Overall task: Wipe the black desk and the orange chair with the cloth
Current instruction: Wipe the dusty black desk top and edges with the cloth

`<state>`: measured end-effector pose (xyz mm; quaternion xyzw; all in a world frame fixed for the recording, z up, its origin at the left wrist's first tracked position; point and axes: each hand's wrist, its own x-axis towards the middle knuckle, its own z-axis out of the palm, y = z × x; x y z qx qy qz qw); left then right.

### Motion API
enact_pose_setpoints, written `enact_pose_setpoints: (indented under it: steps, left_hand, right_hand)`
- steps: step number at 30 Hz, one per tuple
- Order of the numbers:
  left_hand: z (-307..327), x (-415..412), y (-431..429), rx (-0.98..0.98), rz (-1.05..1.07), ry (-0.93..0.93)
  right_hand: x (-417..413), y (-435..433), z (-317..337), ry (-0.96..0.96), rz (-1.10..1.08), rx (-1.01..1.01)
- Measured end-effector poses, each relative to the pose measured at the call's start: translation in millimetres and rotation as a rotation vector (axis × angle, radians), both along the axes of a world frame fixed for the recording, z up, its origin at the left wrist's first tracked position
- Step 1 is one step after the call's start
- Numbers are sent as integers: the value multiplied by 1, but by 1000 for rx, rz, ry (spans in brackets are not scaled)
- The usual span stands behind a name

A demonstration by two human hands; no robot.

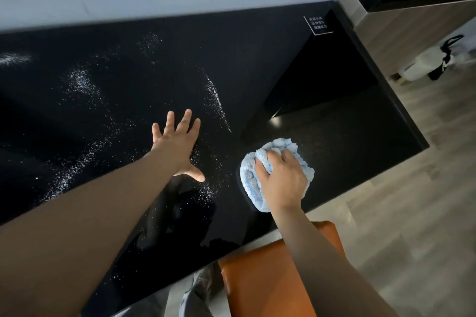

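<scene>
- White specks cover most of the black desk.
- Right hand grips the blue cloth; left hand rests flat, fingers spread.
- Orange chair seemingly not yet wiped.

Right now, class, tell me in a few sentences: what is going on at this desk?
A person is wiping the black desk. The right hand grips a bunched blue cloth pressed on the desk's right part. The left hand lies flat, fingers spread, among white specks scattered over the middle and left. The orange chair stands at the near edge, not being wiped.
</scene>
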<state>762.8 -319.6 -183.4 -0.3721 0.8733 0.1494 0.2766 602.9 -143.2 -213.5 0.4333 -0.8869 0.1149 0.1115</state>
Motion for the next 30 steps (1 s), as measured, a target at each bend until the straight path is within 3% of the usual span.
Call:
enact_pose_setpoints:
  steps: [12, 30]
  left_hand:
    - [5, 18, 79, 47, 40, 157]
    - [5, 21, 106, 54, 51, 27]
  right_hand:
    - [18, 63, 3, -30, -9, -6]
    - [57, 159, 27, -47, -35, 164]
